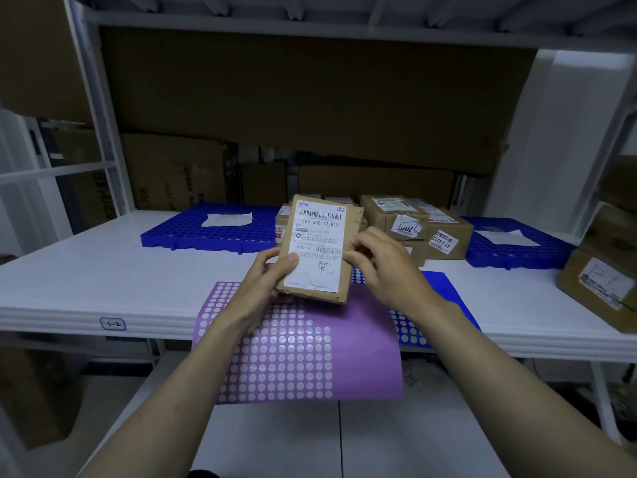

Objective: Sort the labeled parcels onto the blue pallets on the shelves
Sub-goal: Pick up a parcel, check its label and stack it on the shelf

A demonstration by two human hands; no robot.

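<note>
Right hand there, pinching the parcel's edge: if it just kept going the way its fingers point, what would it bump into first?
The right hand points left, so it would press straight into the held parcel, which the left hand grips from the other side.

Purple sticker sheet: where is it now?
Head view, centre: the purple sticker sheet drapes over the white shelf's front edge, below the held parcel.

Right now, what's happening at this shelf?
A person holds a small cardboard parcel up over the shelf edge with the shipping label facing the camera. The left hand grips its lower left corner; the right hand pinches its right edge. Below it lies a purple sticker sheet. Behind, the left blue pallet carries only a white slip, and more boxes are stacked mid-shelf. The parcel is not yet placed.
</note>
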